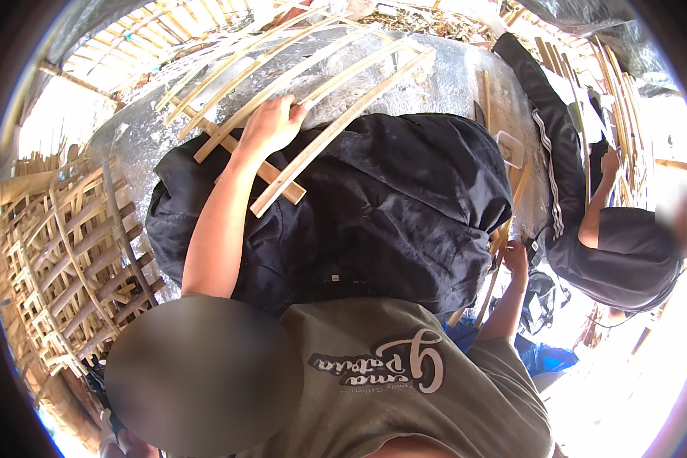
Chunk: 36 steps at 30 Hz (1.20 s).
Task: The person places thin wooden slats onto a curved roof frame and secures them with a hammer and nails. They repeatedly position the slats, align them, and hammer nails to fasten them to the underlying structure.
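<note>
A frame of pale bamboo slats (343,122) lies over my knees and the grey sheet ahead, several slats fanning out from a crosspiece (282,183). My left hand (273,126) is closed round one of these slats where it meets the frame, the forearm passing over the crosspiece. Black trousers (359,206) cover my legs beneath the slats' near ends. At my right side, my right hand (514,256) is low beside the thigh, its fingers closed at a narrow bamboo strip (491,288). Part of that grip is hidden.
A grey plastic sheet (141,141) covers the ground. Woven bamboo lattice (69,259) stands at the left. A small clear container (510,149) lies right of my knee. Further right sits another person in black (611,256), one hand at upright bamboo strips (626,114). Blue sheeting (546,357) lies behind my right arm.
</note>
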### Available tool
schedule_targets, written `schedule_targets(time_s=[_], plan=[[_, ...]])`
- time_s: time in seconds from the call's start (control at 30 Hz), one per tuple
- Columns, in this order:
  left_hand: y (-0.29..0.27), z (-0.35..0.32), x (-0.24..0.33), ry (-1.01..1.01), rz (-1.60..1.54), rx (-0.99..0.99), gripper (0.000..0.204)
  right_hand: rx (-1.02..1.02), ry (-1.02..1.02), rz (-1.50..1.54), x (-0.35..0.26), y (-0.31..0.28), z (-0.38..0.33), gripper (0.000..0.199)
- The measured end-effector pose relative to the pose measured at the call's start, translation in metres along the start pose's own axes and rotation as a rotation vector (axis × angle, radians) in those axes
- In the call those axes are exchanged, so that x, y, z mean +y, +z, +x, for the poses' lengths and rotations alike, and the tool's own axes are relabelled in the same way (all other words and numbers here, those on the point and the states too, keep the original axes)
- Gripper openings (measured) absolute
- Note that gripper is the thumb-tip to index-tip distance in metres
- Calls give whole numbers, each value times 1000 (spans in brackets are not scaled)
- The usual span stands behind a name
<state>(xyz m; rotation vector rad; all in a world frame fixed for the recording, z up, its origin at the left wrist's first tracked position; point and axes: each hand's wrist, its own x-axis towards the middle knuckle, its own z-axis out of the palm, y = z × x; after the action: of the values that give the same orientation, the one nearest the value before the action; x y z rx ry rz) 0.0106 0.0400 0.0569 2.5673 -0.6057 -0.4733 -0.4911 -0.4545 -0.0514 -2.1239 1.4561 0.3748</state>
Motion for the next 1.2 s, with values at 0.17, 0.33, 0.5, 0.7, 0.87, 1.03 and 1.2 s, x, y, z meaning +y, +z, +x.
schedule_targets(time_s=[0.17,0.33,0.5,0.7,0.87,1.03,1.2], plan=[[6,4,0,3,-34,-28,46,74,-47,-110,43,-24,11,24],[7,2,-5,10,-19,30,46,52,64,-53,4,-50,-27,28],[1,1,1,9,-22,-15,42,112,158,121,-18,-100,-70,31],[8,2,-3,35,-23,39,41,455,150,69,-52,-139,-86,32],[9,2,-6,60,-6,44,39,722,-102,-34,-78,-140,-72,33],[8,1,-6,24,-5,41,38,1047,-594,-37,-87,-141,-47,29],[5,-5,-6,9,-13,48,39,706,-304,134,-148,-137,-82,33]])
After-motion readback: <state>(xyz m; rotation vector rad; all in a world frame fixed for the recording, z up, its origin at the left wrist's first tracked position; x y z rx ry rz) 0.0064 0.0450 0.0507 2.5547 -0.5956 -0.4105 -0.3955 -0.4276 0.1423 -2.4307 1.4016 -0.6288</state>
